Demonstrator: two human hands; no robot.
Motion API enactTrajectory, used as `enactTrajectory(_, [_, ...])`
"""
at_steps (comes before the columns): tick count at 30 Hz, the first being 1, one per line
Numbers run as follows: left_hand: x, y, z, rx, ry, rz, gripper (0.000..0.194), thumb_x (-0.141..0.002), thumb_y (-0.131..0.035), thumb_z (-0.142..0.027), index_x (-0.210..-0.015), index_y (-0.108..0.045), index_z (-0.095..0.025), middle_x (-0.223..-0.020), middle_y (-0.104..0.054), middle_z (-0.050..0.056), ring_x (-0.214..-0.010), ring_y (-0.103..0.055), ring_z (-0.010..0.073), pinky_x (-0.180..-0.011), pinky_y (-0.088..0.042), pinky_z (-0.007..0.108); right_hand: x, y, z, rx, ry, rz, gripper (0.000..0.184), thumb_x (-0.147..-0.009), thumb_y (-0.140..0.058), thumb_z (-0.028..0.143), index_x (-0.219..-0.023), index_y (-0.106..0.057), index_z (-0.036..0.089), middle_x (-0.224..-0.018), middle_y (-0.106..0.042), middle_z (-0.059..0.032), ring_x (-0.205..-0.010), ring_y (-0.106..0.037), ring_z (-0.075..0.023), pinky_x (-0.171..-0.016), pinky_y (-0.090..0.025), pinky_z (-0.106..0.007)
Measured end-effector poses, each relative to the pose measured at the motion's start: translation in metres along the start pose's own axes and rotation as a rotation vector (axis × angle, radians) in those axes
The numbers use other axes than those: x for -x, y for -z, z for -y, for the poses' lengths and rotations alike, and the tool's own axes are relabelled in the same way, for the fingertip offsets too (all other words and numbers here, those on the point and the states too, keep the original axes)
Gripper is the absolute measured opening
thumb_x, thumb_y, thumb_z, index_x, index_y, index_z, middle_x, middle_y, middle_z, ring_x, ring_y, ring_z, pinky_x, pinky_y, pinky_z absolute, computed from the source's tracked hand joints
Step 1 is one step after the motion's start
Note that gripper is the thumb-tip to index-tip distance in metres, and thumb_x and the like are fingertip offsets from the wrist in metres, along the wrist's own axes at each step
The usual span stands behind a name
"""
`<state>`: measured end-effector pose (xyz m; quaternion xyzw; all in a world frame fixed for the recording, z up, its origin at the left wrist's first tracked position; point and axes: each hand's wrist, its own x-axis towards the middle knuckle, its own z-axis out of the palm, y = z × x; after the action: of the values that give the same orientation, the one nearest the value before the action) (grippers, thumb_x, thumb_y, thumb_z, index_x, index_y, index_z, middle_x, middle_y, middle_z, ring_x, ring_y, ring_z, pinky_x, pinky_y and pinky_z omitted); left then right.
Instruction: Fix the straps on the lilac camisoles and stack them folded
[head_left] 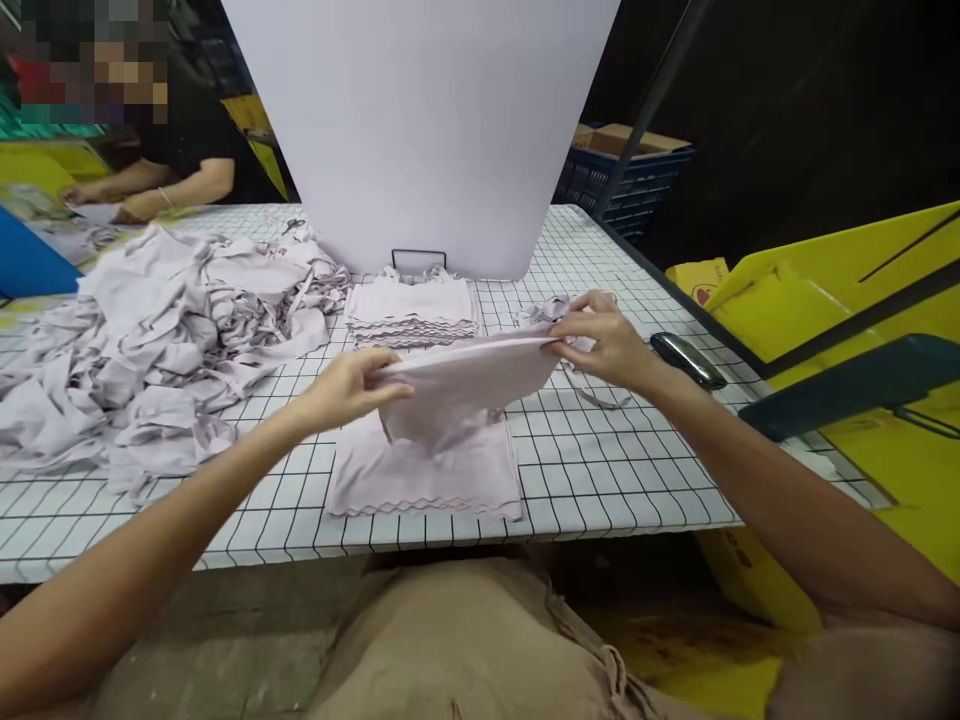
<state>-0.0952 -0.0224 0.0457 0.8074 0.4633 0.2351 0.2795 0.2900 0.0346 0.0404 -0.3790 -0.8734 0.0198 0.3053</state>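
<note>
Stretched between my two hands is a pale pinkish-grey fabric piece, its top edge pulled fairly straight. My left hand pinches its left end between thumb and fingers. At the other end, my right hand grips the right corner, a little higher. Below the held piece lies a flat fabric panel with a wavy front edge, partly covered by it. Just behind stands a neat stack of folded garments with wavy edges. Some straps and loose cloth lie beside my right hand.
A large heap of the same fabric covers the left of the grid-patterned table. A white board rises behind the stack. A dark glossy object lies at right. Blue crates stand beyond; a co-worker handles cloth at far left.
</note>
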Motion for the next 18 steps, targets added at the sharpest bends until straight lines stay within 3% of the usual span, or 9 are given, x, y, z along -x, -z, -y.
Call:
enactTrajectory(3, [-0.018,0.044,-0.019,0.181,0.042,-0.043,0.038,-0.086,-0.066,-0.056,-0.082,-0.065,-0.018,-0.069,-0.056,0.001,-0.059,-0.05,0.0118,-0.049,-0.036,0.021,-0.04,0.026,0.007,-0.256,-0.117,-0.055,0.016,-0.081,-0.079,0.044,-0.085,-0.078,0.028,-0.086,-0.068,-0.0061,-0.092,-0.058,-0.0272,-0.082,-0.052,-0.049])
enactTrajectory(6, [-0.023,0.073,-0.033,0.227,0.055,-0.077,0.036,-0.086,-0.067,-0.055,-0.092,-0.069,-0.019,-0.073,-0.06,0.002,-0.063,-0.054,0.0135,-0.05,-0.038,0.022,-0.068,0.049,0.022,-0.407,-0.181,-0.099,0.024,-0.074,-0.083,0.05,-0.076,-0.076,0.028,-0.082,-0.063,-0.0034,-0.082,-0.057,-0.0212,-0.077,-0.051,-0.043])
enactTrajectory(10, [-0.017,0.099,-0.046,0.165,0.072,0.023,0.034,-0.073,-0.082,-0.047,-0.086,-0.071,-0.018,-0.072,-0.06,0.002,-0.062,-0.054,0.0134,-0.048,-0.037,0.021,-0.088,0.068,0.044,-0.567,-0.19,-0.103,0.031,-0.069,-0.087,0.051,-0.072,-0.074,0.024,-0.075,-0.061,-0.002,-0.074,-0.054,-0.0167,-0.067,-0.046,-0.036])
enactTrajectory(13, [-0.008,0.114,-0.053,0.273,0.081,0.069,0.039,-0.064,-0.088,-0.046,-0.072,-0.064,-0.017,-0.068,-0.059,0.001,-0.06,-0.057,0.0134,-0.049,-0.042,0.022,-0.094,0.076,0.055,-0.63,-0.147,-0.147,0.027,-0.069,-0.09,0.044,-0.073,-0.075,0.022,-0.073,-0.062,-0.0018,-0.072,-0.053,-0.0149,-0.064,-0.043,-0.034])
enactTrajectory(16, [-0.004,0.126,-0.051,0.376,0.06,-0.038,0.048,-0.062,-0.088,-0.051,-0.07,-0.057,-0.015,-0.06,-0.056,-0.004,-0.053,-0.054,0.0079,-0.049,-0.042,0.019,-0.1,0.078,0.052,-0.604,-0.106,-0.156,0.022,-0.07,-0.09,0.038,-0.074,-0.076,0.022,-0.073,-0.062,-0.0014,-0.072,-0.055,-0.014,-0.066,-0.042,-0.035])
enactTrajectory(18, [-0.009,0.131,-0.045,0.333,0.037,-0.149,0.051,-0.066,-0.083,-0.055,-0.072,-0.055,-0.012,-0.061,-0.055,-0.006,-0.052,-0.052,0.0033,-0.053,-0.041,0.018,-0.105,0.076,0.045,-0.468,-0.086,-0.16,0.019,-0.07,-0.09,0.034,-0.074,-0.077,0.021,-0.074,-0.062,-0.0015,-0.073,-0.055,-0.0137,-0.069,-0.043,-0.036])
